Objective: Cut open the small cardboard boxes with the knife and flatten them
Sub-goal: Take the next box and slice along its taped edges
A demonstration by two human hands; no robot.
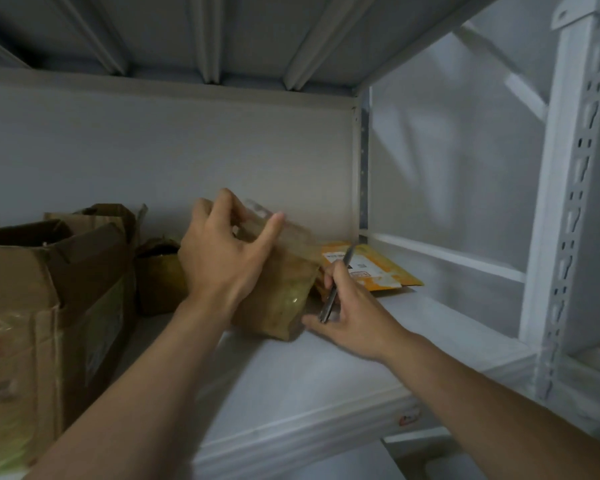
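Cardboard: 1 large open carton (49, 289) stood at left. The left hand (222, 258) gripped the small box (281, 292) from above, fingers (226, 202) curled round its taped top; it sat tilted on the shelf (326, 375). The right hand (355, 315) pinched the knife (336, 282) beside it. Judgement: run the blade along the tape, away from the holding fingers. Blur obscured the blade tip and seams.

Dim, greyish light, brighter on the right (soft diagonal shadows cross the side wall (447, 161)); motion blur smears the left hand (222, 261), and the perforated upright (568, 237) bows.
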